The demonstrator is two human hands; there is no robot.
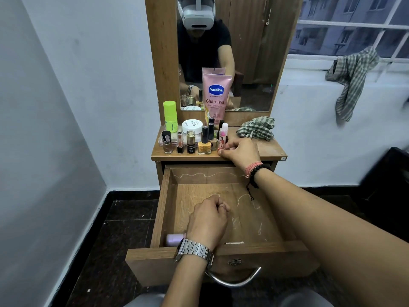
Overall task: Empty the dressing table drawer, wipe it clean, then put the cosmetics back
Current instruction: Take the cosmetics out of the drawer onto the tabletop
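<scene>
Right hand [240, 149] pinching a pink tube [222, 141] onto the far tabletop; left hand [208, 220] curled in the drawer [164, 209], grasp unclear — still emptying. Next — lifting out the near-left lilac bottle [174, 239].

A checked cloth [354, 78] hangs from the window grille [345, 24] at the right, against the white wall [88, 85]. The mirror [250, 63] reflects a wooden door (its latch up high). Below lies dark tiled floor [124, 218].
</scene>
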